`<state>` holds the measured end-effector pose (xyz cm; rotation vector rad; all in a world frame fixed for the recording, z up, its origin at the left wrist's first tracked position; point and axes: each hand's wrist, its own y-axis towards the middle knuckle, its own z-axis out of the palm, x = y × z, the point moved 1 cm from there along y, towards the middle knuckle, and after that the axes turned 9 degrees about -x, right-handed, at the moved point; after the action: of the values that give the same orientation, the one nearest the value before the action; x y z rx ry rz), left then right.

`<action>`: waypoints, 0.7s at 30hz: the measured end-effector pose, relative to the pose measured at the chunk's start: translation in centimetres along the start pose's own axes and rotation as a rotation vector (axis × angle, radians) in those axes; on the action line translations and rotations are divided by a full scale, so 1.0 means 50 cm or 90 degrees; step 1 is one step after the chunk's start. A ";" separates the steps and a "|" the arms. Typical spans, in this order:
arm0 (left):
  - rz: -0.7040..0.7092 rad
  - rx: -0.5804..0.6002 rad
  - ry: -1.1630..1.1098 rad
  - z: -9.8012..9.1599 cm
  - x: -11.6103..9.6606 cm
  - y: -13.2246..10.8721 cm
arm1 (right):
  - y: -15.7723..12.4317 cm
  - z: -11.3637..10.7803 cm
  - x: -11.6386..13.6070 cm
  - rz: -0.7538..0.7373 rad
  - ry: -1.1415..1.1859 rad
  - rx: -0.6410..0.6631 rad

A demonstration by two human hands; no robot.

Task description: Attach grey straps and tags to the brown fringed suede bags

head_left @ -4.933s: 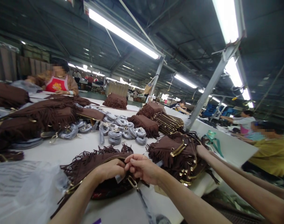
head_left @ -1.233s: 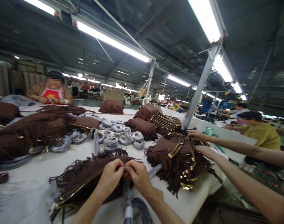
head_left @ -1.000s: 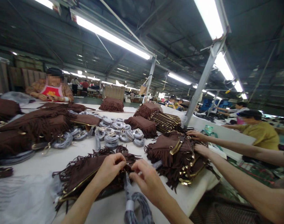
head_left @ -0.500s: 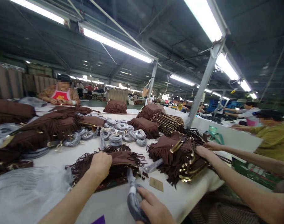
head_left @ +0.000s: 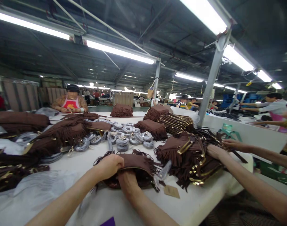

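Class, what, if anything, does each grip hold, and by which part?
Left grip: the fringed bag, by its opening's upper edge. Right grip: fingers hidden inside the bag, so cannot be told.

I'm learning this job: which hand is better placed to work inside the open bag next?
Probably the right hand: it reaches inside the brown bag; the left hand holds its upper edge.

Long bright tube lights (head_left: 120,52) hang beneath a dark roof (head_left: 16,47) (dim between the rows), a grey post (head_left: 212,78) rises beside a low white partition (head_left: 249,138) past the white counter (head_left: 190,197), and green floor (head_left: 103,109) reaches back behind
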<state>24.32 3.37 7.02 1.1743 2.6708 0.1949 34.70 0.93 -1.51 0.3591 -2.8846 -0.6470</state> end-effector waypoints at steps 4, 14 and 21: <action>-0.062 0.003 -0.078 0.015 0.094 -0.049 | -0.052 0.028 -0.023 -0.013 -0.022 -0.012; -0.309 0.068 -0.283 0.049 0.181 -0.117 | -0.045 0.030 -0.057 0.078 -0.138 0.023; -0.497 0.082 -0.545 0.066 0.192 -0.150 | -0.047 -0.022 -0.006 0.089 -0.134 0.027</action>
<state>13.51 5.54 0.91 0.0780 2.1324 -0.4957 35.69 -1.51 -1.60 0.0974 -3.0910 -0.6356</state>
